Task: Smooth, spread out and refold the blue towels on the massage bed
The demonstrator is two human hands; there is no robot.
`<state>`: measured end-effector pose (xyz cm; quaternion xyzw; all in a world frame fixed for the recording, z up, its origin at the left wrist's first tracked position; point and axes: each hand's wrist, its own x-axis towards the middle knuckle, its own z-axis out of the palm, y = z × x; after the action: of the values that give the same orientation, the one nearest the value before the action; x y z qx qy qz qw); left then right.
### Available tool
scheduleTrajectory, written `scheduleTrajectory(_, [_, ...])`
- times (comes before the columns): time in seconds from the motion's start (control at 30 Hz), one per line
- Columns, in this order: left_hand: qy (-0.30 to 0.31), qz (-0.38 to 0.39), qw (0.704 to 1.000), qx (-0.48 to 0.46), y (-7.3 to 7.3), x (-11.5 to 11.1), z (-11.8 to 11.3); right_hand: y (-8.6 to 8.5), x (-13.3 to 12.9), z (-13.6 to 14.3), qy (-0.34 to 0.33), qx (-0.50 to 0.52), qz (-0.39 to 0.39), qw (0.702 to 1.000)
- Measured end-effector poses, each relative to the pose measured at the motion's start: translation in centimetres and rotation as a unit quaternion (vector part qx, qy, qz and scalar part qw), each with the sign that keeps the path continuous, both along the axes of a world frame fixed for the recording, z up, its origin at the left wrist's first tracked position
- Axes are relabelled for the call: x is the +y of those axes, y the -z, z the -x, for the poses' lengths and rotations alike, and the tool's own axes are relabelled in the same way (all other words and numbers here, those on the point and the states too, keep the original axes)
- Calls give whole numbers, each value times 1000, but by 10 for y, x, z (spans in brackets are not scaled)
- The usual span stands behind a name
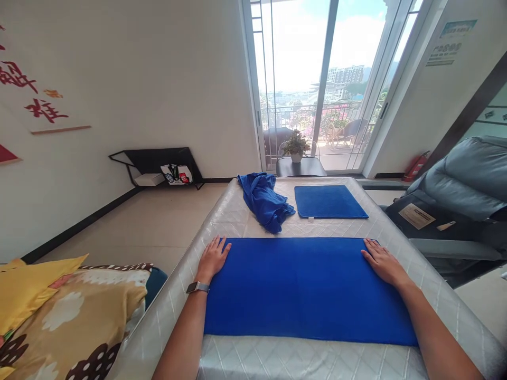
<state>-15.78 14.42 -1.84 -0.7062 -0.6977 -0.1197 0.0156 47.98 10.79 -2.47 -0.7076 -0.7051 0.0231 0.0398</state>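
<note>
A long blue cloth lies spread flat across a white quilted mattress. My left hand rests palm down at its far left corner, fingers extended, with a watch on the wrist. At the far right corner my right hand lies flat, its fingers also stretched out. Beyond the long cloth, a crumpled blue cloth is heaped near the mattress's far left corner. To the right of that heap sits a smaller blue cloth, flat and rectangular, with a white tag on its near edge.
Past the mattress stands a dark chair with a potted plant, before a glass door. A grey armchair is at the right, near a fire extinguisher. Patterned bedding lies at the left. A black rack stands by the wall.
</note>
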Motion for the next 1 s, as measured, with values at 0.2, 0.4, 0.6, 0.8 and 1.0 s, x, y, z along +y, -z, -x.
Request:
scheduleTrajectory(0.2, [25, -95, 995, 11, -17, -6, -11, -6, -2, 3, 1, -28, -11, 1000])
scheduleTrajectory(0.4, [163, -83, 983, -10, -43, -8, -109, -30, 0, 68, -69, -36, -71, 994])
scheduleTrajectory(0.6, [289, -71, 955, -11, -27, -14, -234, -47, 4, 199, -197, 23, -52, 979])
scheduleTrajectory(0.8, [256, -18, 966, -20, -4, -13, -251, -25, 11, 238, -195, 55, -32, 979])
scheduleTrajectory(1.0, [233, -6, 973, -6, -4, -12, -210, -21, 12, 223, -185, 73, -26, 980])
